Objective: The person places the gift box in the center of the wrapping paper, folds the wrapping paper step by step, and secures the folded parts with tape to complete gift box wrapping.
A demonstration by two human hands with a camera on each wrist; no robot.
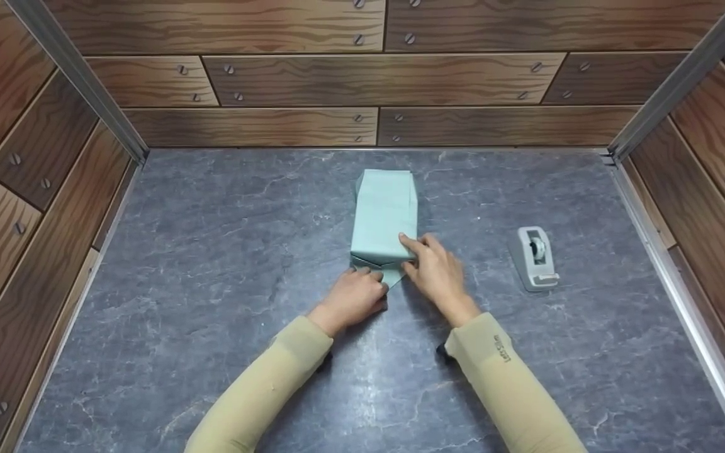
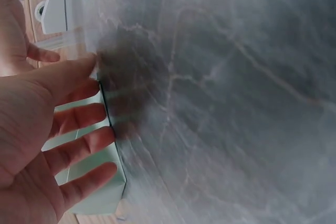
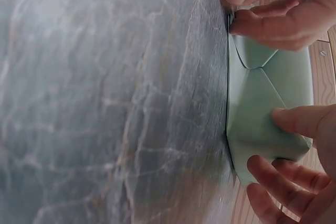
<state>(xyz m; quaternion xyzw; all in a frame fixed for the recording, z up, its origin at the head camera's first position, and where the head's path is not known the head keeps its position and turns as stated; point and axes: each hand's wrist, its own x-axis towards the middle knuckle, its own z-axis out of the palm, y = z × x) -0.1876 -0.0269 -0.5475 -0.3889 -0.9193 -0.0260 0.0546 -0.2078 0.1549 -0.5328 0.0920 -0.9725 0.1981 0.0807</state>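
A box wrapped in mint-green paper (image 1: 382, 211) lies lengthwise on the dark marbled tabletop. Its near end has folded paper, and a pointed flap (image 1: 393, 277) sticks out toward the person. My left hand (image 1: 355, 294) is at the left of that near end; in the left wrist view its fingers (image 2: 84, 145) are spread and fairly straight, their tips by the paper's lower edge. At the near right corner, my right hand (image 1: 436, 272) holds the box. The right wrist view shows its thumb (image 3: 294, 119) on the folded end and the other fingers along the side.
To the right stands a light grey tape dispenser (image 1: 535, 259) with a roll in it. Wood-patterned panels (image 1: 375, 78) wall the back and both sides, with metal rails (image 1: 683, 302) along the edges.
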